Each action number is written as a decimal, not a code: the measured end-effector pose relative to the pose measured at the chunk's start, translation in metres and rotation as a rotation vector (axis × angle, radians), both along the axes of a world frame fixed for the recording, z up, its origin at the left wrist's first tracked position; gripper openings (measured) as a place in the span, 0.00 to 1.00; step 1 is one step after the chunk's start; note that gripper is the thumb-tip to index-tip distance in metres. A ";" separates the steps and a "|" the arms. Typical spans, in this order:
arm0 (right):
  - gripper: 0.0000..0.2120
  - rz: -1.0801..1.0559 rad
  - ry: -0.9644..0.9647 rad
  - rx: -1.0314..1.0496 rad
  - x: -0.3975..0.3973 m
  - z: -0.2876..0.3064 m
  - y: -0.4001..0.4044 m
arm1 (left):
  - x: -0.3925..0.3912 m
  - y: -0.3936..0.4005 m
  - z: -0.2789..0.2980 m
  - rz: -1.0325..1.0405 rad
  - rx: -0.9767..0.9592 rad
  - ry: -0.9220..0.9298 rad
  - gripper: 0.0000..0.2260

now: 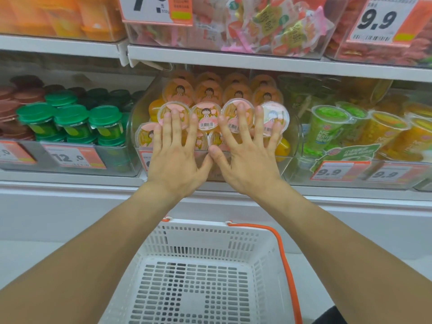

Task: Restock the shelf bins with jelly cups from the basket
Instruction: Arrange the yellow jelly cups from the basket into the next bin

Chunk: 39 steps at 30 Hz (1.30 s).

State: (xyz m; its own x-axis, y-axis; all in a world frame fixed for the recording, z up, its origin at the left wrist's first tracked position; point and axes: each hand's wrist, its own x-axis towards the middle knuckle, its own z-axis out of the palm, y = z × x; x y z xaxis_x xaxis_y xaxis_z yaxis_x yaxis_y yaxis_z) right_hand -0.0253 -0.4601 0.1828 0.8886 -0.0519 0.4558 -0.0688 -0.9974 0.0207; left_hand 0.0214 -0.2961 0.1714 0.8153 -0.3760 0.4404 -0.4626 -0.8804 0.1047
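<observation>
Orange jelly cups (206, 114) with pink cartoon lids fill a clear shelf bin (295, 136) in the middle of the shelf. My left hand (175, 157) lies flat with fingers spread on the front cups at the left. My right hand (247, 157) lies flat with fingers spread on the cups at the right, one of them a white-lidded cup (274, 118). Neither hand grips a cup. Both thumbs meet at the bin's front edge. Below me stands the white basket (201, 232) with an orange handle, with nothing visible inside it.
Green-lidded jars (72, 118) fill the bin to the left, green and yellow drink cups (332, 127) the bins to the right. The shelf above (233, 59) holds bagged sweets. Price tags hang on the bin fronts.
</observation>
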 end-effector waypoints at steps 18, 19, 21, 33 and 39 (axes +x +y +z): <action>0.33 0.019 0.023 -0.075 -0.004 -0.001 -0.025 | -0.004 -0.006 -0.002 -0.137 0.150 -0.078 0.40; 0.33 0.021 0.037 -0.083 -0.005 -0.001 -0.025 | -0.005 -0.006 -0.001 -0.133 0.155 -0.071 0.41; 0.34 0.028 0.067 -0.086 -0.007 0.001 -0.027 | -0.007 -0.007 0.000 -0.117 0.176 -0.044 0.42; 0.31 0.092 0.043 0.013 -0.033 -0.002 -0.035 | -0.018 0.004 0.001 -0.049 0.116 0.019 0.41; 0.31 0.146 0.130 0.015 -0.031 0.007 -0.047 | -0.014 0.006 0.004 -0.059 0.167 0.084 0.42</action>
State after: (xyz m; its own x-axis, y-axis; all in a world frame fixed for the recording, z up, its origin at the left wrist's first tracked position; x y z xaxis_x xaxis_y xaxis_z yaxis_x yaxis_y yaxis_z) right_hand -0.0563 -0.5073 0.1895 0.9385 0.0760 0.3369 0.0789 -0.9969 0.0051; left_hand 0.0079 -0.2905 0.1750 0.8206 -0.4867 0.2994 -0.5101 -0.8601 -0.0002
